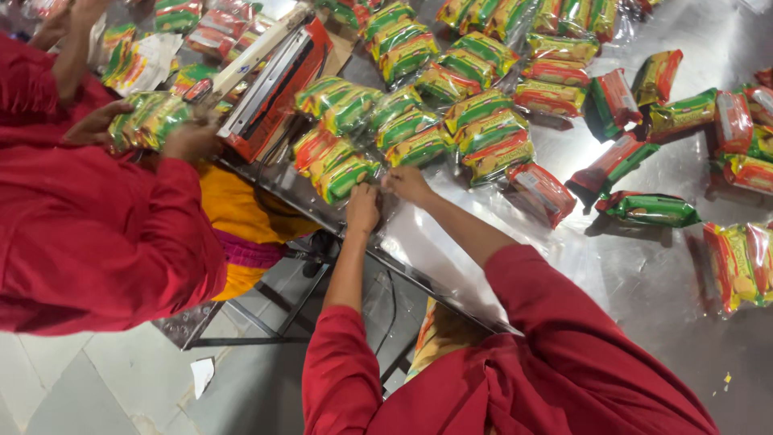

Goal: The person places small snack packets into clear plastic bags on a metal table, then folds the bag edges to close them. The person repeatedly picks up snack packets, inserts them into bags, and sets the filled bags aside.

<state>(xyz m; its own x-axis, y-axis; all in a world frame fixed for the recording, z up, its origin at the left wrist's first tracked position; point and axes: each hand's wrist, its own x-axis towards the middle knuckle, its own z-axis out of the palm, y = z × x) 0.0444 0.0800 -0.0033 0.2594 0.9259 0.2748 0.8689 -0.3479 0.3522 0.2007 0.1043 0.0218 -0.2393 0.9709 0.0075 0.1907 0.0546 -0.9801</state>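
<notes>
My left hand point(363, 208) and my right hand point(408, 185) meet at the near edge of a steel table point(652, 274). Both pinch the open end of a clear plastic bag point(419, 234) lying flat on the table. Just beyond my fingers sits a bundle of green, yellow and red snack packets point(336, 163) wrapped in clear film. More such bundles point(475, 129) lie behind it in rows.
A co-worker in a red sleeve point(97, 234) at the left holds a packet bundle point(149, 119) against a red heat sealer point(274, 89). Loose single packets point(648, 208) are scattered at the right. Below the table edge are a metal frame and tiled floor point(121, 379).
</notes>
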